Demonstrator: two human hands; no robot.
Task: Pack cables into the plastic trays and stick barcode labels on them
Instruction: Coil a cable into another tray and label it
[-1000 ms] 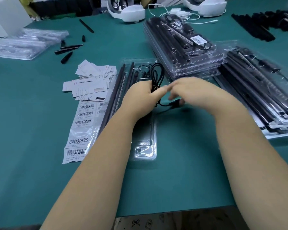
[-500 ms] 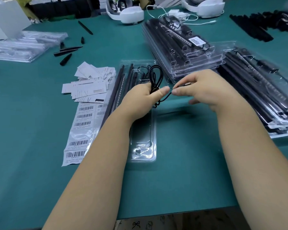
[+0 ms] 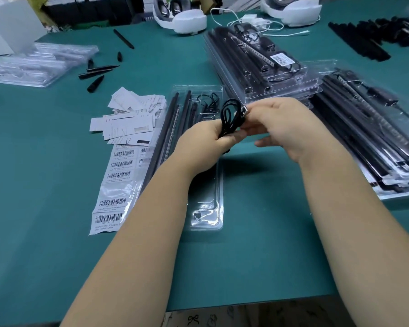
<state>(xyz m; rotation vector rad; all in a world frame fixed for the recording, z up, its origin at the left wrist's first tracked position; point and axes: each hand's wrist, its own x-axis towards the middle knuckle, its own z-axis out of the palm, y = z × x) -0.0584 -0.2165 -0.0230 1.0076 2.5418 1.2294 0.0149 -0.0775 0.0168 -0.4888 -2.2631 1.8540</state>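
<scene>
Left hand grips coiled black cable above open plastic tray; right hand pinches its plug end. Cable looks light, limp, springy: best held at bundled loops.

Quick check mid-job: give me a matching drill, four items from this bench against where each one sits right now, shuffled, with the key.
Things:
1. coiled black cable
2. barcode label sheet
3. open clear tray
4. stack of packed trays

Places:
A. flat on the green mat, under the left forearm
B. far side, right of centre, a barcode label on top
C. held between both hands
D. left of the open tray, on the mat

Pairs: 1-C, 2-D, 3-A, 4-B
</scene>
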